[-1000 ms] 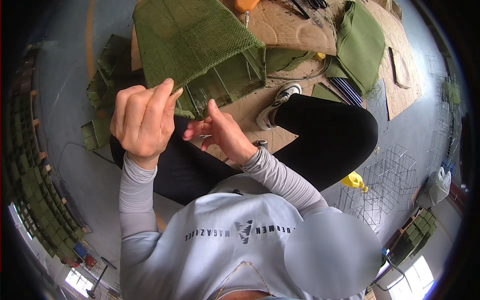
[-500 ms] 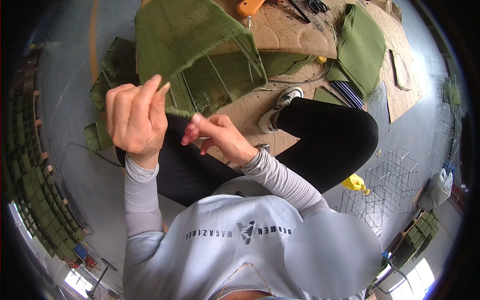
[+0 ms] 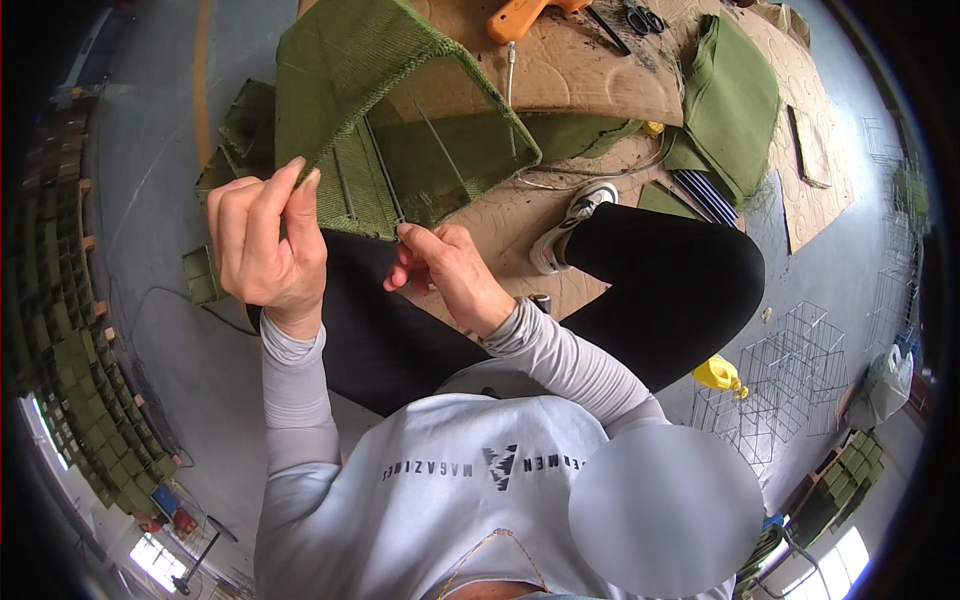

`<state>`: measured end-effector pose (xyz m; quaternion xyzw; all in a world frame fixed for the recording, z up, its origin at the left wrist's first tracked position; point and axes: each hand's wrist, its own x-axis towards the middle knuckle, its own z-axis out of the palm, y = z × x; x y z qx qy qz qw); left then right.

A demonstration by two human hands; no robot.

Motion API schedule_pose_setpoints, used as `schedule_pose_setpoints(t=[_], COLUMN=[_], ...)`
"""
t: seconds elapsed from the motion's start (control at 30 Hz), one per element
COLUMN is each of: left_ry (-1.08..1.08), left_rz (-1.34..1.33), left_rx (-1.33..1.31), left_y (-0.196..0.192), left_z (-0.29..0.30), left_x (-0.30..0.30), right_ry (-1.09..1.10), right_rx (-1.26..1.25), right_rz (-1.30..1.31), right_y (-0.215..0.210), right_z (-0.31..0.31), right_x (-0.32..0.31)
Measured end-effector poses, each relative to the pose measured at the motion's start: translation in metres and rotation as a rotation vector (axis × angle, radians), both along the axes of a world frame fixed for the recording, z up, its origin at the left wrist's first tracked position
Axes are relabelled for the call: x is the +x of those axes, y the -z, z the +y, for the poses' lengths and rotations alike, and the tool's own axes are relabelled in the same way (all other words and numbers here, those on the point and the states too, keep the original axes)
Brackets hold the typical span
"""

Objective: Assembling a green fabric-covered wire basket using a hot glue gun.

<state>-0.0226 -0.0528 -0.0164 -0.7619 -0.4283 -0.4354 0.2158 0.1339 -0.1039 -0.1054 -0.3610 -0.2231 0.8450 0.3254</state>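
A big green mesh cover (image 3: 390, 110) on a wire frame sits just above the two hands. Beyond it lies brown cardboard (image 3: 590, 70) with an orange tool (image 3: 520, 15). A small yellow bottle (image 3: 718, 374) stands far off, by wire cages (image 3: 790, 380). The left hand (image 3: 262, 245) is raised, its fingers pinching the cover's lower edge. The right hand (image 3: 445, 270) pinches the same edge with bent fingers.

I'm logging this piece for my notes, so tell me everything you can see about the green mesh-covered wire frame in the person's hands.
The green mesh-covered wire frame is a box-like cage of thin metal rods wrapped in olive woven fabric, part dense, part see-through so the rods show. It is held up, tilted, over the black-trousered lap and the cardboard sheet. The left hand pinches its lower left edge; the right hand has its fingertips at the lower edge by a rod.
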Motion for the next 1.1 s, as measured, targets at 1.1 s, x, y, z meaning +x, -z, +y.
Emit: schedule_pose_setpoints(t=[1.1], left_ry=[-0.227], left_rz=[-0.325], left_rx=[-0.037], left_y=[-0.003], left_z=[0.006], left_x=[-0.019], right_ry=[0.331], right_rx=[1.315], right_rz=[-0.998], right_y=[-0.044], right_z=[0.009], right_x=[0.016])
